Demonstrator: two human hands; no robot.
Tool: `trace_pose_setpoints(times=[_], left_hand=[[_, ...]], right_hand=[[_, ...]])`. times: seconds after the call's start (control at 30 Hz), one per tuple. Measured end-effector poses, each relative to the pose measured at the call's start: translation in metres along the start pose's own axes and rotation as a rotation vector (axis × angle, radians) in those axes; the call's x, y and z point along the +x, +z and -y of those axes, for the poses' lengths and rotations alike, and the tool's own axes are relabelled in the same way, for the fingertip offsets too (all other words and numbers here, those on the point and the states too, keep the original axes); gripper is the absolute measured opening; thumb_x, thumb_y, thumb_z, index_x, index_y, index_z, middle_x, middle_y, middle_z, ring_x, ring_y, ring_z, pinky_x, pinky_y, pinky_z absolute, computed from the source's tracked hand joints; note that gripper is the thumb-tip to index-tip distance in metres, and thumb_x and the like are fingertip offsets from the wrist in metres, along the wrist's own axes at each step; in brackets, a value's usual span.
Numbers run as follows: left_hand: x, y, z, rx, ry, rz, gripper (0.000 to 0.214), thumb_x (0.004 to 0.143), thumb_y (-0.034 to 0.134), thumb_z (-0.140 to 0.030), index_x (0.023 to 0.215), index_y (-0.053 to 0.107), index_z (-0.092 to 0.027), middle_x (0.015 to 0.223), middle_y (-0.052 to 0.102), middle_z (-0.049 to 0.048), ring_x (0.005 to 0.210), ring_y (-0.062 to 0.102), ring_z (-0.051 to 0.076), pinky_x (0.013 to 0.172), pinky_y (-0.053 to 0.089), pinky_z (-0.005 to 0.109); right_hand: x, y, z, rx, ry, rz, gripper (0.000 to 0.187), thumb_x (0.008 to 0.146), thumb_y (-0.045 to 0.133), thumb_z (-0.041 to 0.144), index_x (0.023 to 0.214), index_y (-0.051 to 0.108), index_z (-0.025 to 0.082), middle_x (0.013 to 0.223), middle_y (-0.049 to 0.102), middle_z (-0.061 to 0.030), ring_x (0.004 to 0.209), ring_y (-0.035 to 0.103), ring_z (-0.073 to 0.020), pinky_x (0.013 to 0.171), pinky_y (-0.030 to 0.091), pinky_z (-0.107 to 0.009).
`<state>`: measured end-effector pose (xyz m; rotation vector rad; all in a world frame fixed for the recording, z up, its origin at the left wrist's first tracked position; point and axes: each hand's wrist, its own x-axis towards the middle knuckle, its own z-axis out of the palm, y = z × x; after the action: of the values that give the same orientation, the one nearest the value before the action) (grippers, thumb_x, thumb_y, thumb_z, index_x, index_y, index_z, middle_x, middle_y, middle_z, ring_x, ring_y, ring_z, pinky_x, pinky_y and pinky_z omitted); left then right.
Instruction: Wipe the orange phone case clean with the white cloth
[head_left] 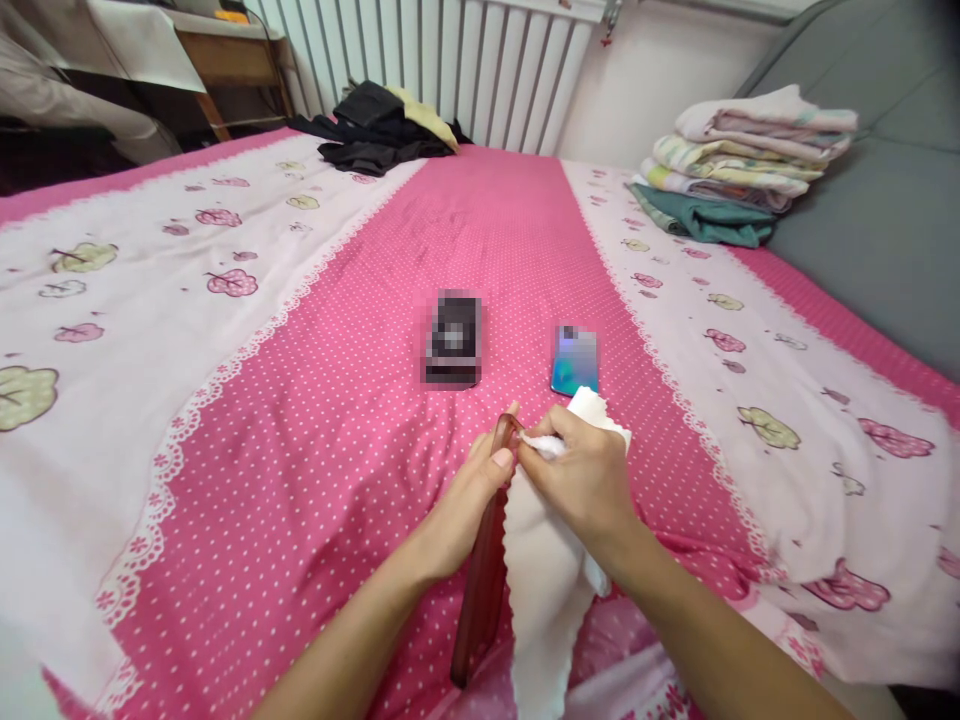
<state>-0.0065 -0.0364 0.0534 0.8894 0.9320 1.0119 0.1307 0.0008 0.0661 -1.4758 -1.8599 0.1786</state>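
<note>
My left hand (469, 505) grips a translucent reddish phone case (480, 590), held edge-on above the bed. My right hand (581, 475) is closed on a white cloth (547, 590) with a scalloped edge, pressing a bunched part of it against the case's top corner. The rest of the cloth hangs down between my forearms. On the pink dotted bedspread (360, 400) just beyond my hands lie a blue phone (576, 360) and a dark phone-sized object (453, 340), both blurred.
A stack of folded towels (739, 165) sits at the back right by a grey headboard (877, 230). Dark clothes (379, 130) lie at the bed's far edge under a white radiator (480, 65). A wooden table (236, 60) stands back left.
</note>
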Motion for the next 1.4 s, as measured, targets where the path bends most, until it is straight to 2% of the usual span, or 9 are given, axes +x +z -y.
trace_pose_setpoints(times=[0.17, 0.3, 0.5, 0.63, 0.9, 1.03, 1.2, 1.3, 1.4], left_hand=[[-0.002, -0.001, -0.006, -0.036, -0.12, 0.019, 0.061, 0.079, 0.049, -0.063, 0.131, 0.045, -0.03, 0.08, 0.053, -0.0006, 0.069, 0.051, 0.014, 0.067, 0.041, 0.027], [0.0, -0.001, 0.002, -0.082, -0.185, -0.012, 0.056, 0.076, 0.048, -0.068, 0.103, 0.058, -0.019, 0.064, 0.043, -0.0036, 0.053, 0.04, 0.011, 0.054, 0.035, 0.025], [-0.002, 0.001, 0.005, 0.044, 0.03, -0.008, 0.052, 0.085, 0.046, -0.055, 0.126, 0.053, -0.024, 0.1, 0.061, 0.0066, 0.1, 0.053, 0.023, 0.086, 0.041, 0.033], [-0.006, 0.002, 0.001, 0.207, 0.184, 0.037, 0.056, 0.091, 0.04, -0.048, 0.143, 0.032, -0.028, 0.137, 0.044, 0.0068, 0.13, 0.035, 0.026, 0.108, 0.026, 0.039], [-0.006, 0.001, 0.006, 0.414, 0.331, 0.078, 0.056, 0.094, 0.035, -0.04, 0.147, 0.02, -0.026, 0.151, 0.018, 0.0064, 0.14, 0.018, 0.023, 0.116, 0.012, 0.038], [-0.007, 0.001, 0.008, 0.417, 0.388, 0.1, 0.057, 0.094, 0.037, -0.039, 0.146, 0.021, -0.025, 0.149, 0.019, 0.0082, 0.139, 0.019, 0.025, 0.115, 0.015, 0.039], [-0.003, 0.003, 0.01, 0.198, 0.419, 0.065, 0.053, 0.089, 0.049, -0.039, 0.138, 0.035, -0.027, 0.144, 0.033, 0.0076, 0.136, 0.028, 0.026, 0.113, 0.021, 0.04], [-0.002, 0.001, 0.008, -0.074, 0.329, 0.016, 0.052, 0.088, 0.045, -0.048, 0.135, 0.038, -0.028, 0.138, 0.042, 0.0079, 0.127, 0.042, 0.028, 0.106, 0.033, 0.041], [-0.004, -0.003, 0.003, -0.084, 0.226, 0.075, 0.065, 0.084, 0.045, -0.058, 0.14, 0.034, -0.026, 0.141, 0.042, 0.0105, 0.126, 0.044, 0.032, 0.105, 0.034, 0.045]], right_hand=[[0.001, 0.001, -0.001, 0.002, 0.032, -0.017, 0.015, 0.066, 0.064, 0.027, 0.055, 0.056, 0.021, 0.048, 0.06, 0.004, 0.043, 0.054, -0.0121, 0.046, 0.038, -0.022], [0.0, 0.0, 0.002, 0.058, -0.042, -0.087, 0.011, 0.067, 0.063, 0.023, 0.058, 0.058, 0.02, 0.052, 0.063, 0.0042, 0.045, 0.057, -0.0111, 0.049, 0.041, -0.021], [-0.001, 0.001, 0.002, 0.082, -0.068, -0.104, 0.007, 0.068, 0.062, 0.022, 0.062, 0.059, 0.022, 0.056, 0.065, 0.0032, 0.049, 0.059, -0.0131, 0.051, 0.043, -0.023], [0.003, 0.002, 0.0, 0.09, 0.076, -0.05, 0.006, 0.065, 0.062, 0.024, 0.062, 0.057, 0.022, 0.057, 0.064, 0.0026, 0.051, 0.059, -0.0153, 0.052, 0.043, -0.025], [0.009, 0.007, 0.002, 0.227, 0.241, 0.032, 0.013, 0.068, 0.059, 0.031, 0.073, 0.056, 0.019, 0.069, 0.064, -0.0008, 0.062, 0.059, -0.0172, 0.058, 0.044, -0.028], [0.006, 0.008, 0.002, 0.254, 0.16, 0.111, 0.017, 0.077, 0.051, 0.028, 0.067, 0.06, 0.019, 0.061, 0.063, 0.0001, 0.054, 0.055, -0.014, 0.054, 0.041, -0.025], [0.003, 0.008, -0.001, 0.142, -0.024, 0.002, 0.014, 0.076, 0.052, 0.02, 0.068, 0.064, 0.019, 0.064, 0.064, -0.0009, 0.058, 0.057, -0.0145, 0.059, 0.043, -0.026], [0.0, 0.007, 0.001, 0.142, -0.203, -0.004, 0.013, 0.077, 0.053, 0.017, 0.077, 0.066, 0.02, 0.073, 0.068, -0.0028, 0.068, 0.062, -0.0161, 0.065, 0.047, -0.027], [-0.004, 0.004, 0.006, 0.174, -0.33, -0.046, 0.015, 0.078, 0.054, 0.015, 0.084, 0.066, 0.021, 0.08, 0.071, -0.0037, 0.074, 0.065, -0.0164, 0.067, 0.05, -0.026]])
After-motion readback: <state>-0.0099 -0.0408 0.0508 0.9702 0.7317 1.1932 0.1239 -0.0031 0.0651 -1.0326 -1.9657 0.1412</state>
